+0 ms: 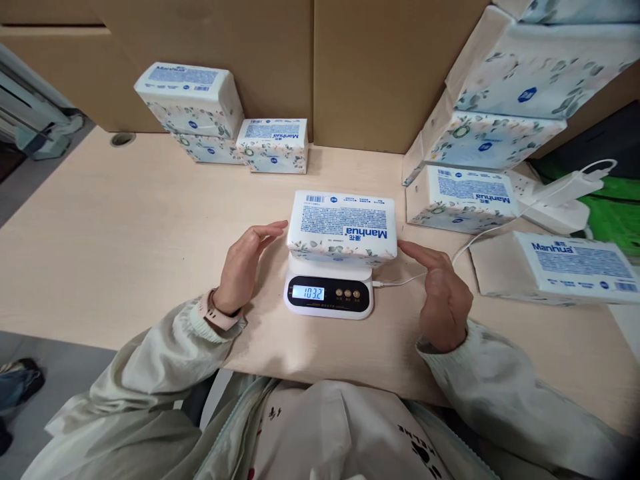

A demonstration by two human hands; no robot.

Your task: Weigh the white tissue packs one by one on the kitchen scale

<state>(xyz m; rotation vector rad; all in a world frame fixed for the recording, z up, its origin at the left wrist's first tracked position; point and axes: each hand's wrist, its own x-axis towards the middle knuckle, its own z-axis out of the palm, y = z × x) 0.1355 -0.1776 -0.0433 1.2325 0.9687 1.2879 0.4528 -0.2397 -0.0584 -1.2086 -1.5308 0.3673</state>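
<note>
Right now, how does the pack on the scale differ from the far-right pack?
The scale pack rests on the scale; the far-right pack lies on the table. The scale pack's Manhua print appears upside down; the far-right pack's reads upright. Both are white with blue print.

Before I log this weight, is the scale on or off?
The scale is on: its display is lit and shows digits.
</note>
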